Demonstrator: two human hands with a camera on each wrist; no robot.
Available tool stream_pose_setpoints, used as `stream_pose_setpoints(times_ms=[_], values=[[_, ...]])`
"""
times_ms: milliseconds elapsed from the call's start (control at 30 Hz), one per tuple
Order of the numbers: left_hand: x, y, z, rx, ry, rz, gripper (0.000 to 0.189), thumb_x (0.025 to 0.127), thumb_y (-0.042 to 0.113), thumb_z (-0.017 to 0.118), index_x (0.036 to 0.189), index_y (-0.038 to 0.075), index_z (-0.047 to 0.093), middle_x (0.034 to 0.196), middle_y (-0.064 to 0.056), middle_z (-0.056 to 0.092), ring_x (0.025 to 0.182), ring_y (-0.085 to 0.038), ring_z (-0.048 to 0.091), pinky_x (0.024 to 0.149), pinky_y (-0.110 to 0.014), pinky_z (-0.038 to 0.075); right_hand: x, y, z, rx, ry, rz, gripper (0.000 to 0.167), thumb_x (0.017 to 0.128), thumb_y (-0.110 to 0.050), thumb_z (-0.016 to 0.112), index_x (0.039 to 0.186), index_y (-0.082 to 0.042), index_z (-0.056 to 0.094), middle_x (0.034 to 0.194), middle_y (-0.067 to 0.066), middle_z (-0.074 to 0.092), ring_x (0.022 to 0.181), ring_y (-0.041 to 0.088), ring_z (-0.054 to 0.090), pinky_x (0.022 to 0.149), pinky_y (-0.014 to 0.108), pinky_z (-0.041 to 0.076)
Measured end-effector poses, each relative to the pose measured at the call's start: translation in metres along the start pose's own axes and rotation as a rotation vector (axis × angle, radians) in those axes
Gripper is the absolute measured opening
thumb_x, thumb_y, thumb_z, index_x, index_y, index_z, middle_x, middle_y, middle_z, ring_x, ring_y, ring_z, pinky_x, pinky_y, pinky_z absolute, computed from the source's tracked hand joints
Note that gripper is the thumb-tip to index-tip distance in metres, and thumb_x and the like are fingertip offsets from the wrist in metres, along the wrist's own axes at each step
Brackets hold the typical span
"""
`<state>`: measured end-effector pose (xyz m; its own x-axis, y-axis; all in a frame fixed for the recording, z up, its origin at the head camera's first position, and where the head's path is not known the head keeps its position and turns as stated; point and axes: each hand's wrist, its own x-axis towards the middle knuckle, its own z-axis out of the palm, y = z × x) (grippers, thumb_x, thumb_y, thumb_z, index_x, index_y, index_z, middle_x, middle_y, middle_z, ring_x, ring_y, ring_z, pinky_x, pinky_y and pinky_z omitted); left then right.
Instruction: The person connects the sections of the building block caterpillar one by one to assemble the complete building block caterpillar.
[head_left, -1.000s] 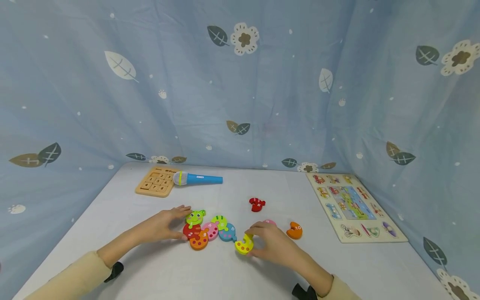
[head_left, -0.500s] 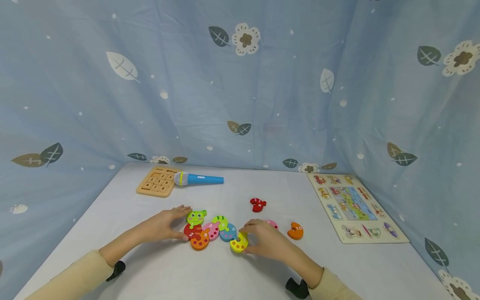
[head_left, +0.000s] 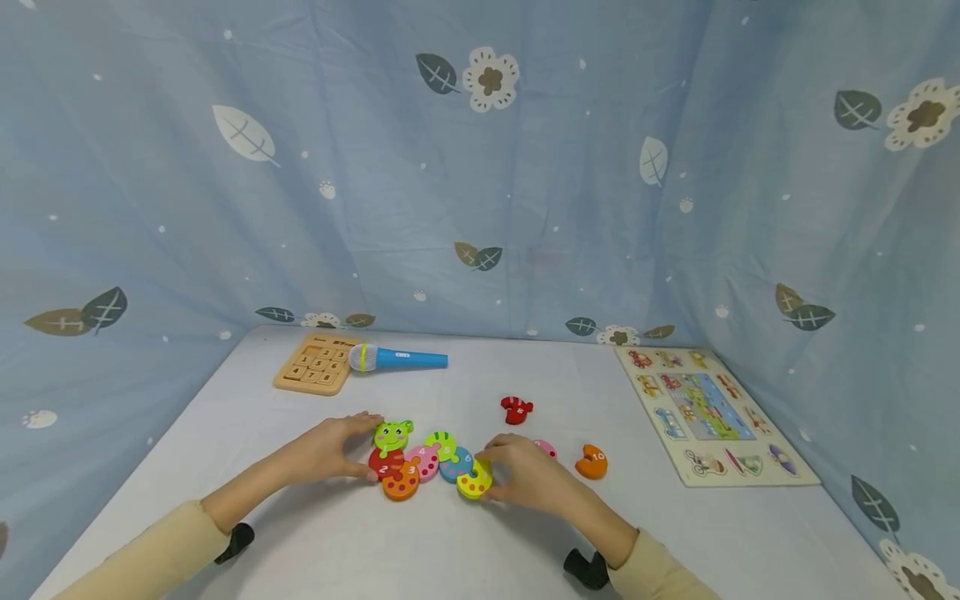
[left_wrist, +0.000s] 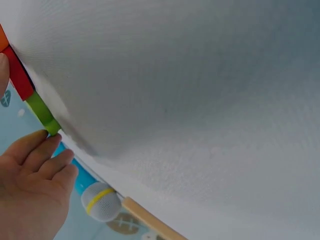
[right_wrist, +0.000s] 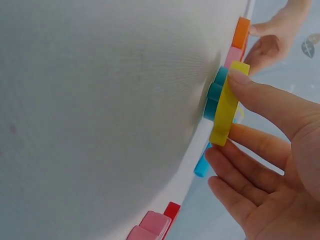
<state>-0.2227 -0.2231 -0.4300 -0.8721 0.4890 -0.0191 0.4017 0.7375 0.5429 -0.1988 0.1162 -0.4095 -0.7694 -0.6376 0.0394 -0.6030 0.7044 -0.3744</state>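
My right hand [head_left: 525, 473] pinches a yellow caterpillar puzzle piece [head_left: 472, 483] between thumb and fingers. In the right wrist view this yellow piece [right_wrist: 228, 107] overlaps the blue piece [right_wrist: 212, 100], standing higher than it. A joined chain runs left from the blue piece [head_left: 454, 467]: green 5 [head_left: 442, 443], pink 4 [head_left: 426, 462], orange 3 [head_left: 401, 485], red 2 [head_left: 384, 463] and the green smiling head [head_left: 392, 435]. At that left end rests my left hand [head_left: 322, 452], its thumb at the red piece and fingertips on the head [left_wrist: 44, 114].
Loose on the white table lie a red piece marked 8 [head_left: 516, 410], an orange 10 [head_left: 592, 462] and a pink piece [head_left: 546, 448] partly behind my right hand. Farther back are a wooden number board [head_left: 315, 365] and a blue toy microphone [head_left: 401, 358]. A picture puzzle board [head_left: 705, 417] lies right.
My right hand has moved left with the yellow piece, from apart to overlapping the blue piece at the chain's right end. The left hand has stayed at the head.
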Motion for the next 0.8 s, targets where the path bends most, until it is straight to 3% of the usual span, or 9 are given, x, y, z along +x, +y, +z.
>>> stream_pose_setpoints(times_ms=[800], values=[[0.0010, 0.0032, -0.0010, -0.001, -0.001, 0.009, 0.092, 0.068, 0.046, 0.084, 0.138, -0.002, 0.049, 0.143, -0.023, 0.045, 0.134, -0.044, 0.036, 0.107, -0.059, 0.031, 0.0044, 0.0025, 0.0077, 0.013, -0.054, 0.035, 0.050, 0.073, -0.030, 0.085, 0.116, -0.009, 0.071, 0.110, 0.000, 0.066, 0.100, 0.014, 0.058, 0.085, 0.025, 0.053]])
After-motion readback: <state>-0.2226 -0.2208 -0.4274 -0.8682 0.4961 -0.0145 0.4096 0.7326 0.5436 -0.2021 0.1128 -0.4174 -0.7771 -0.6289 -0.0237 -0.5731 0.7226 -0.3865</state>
